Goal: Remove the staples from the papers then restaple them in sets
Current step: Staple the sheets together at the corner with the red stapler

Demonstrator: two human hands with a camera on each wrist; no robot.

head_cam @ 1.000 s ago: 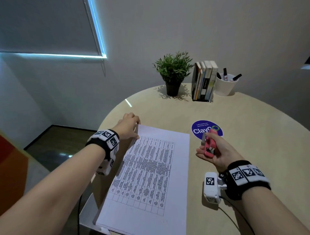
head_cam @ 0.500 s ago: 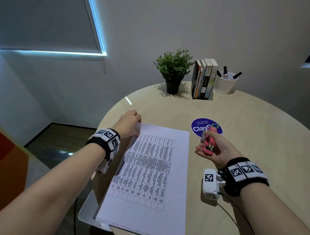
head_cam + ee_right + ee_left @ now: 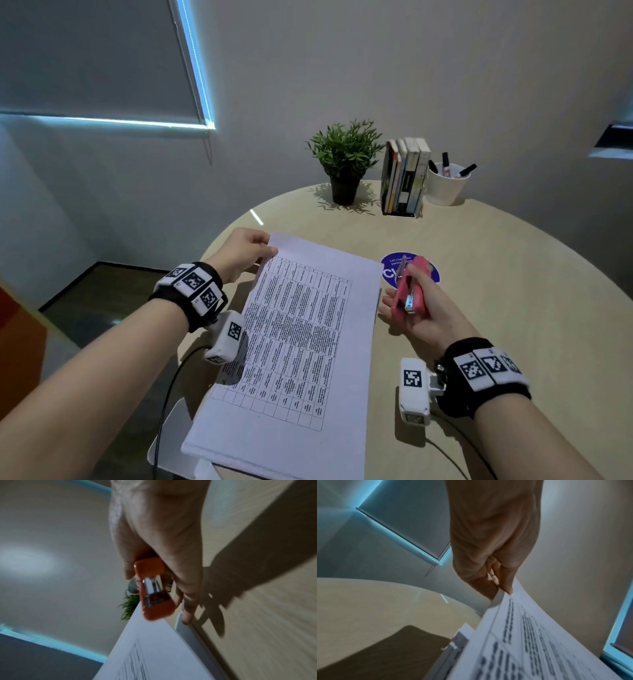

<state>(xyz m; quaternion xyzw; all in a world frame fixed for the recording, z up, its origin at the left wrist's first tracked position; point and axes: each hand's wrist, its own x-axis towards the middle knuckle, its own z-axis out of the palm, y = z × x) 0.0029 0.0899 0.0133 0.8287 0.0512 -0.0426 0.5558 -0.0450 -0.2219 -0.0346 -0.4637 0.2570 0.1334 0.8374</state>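
Note:
A stack of printed papers (image 3: 301, 335) with a table of text lies on the round table. My left hand (image 3: 245, 253) pinches the far left corner of the top sheets (image 3: 513, 609) between thumb and fingers and lifts it, so the paper curls up off the pages below. My right hand (image 3: 416, 305) hovers just right of the stack, curled round a small pink stapler (image 3: 409, 289). In the right wrist view the stapler (image 3: 155, 588) points toward the paper's edge (image 3: 154, 642).
A blue round sticker (image 3: 388, 270) lies on the table (image 3: 513, 291) behind my right hand. At the back stand a potted plant (image 3: 344, 161), several upright books (image 3: 406, 176) and a white cup of markers (image 3: 447, 183). The table edge runs close behind my left hand.
My left hand has gone from resting at the paper's far left corner to pinching it and raising it. My right hand keeps the stapler and has shifted slightly toward the stack.

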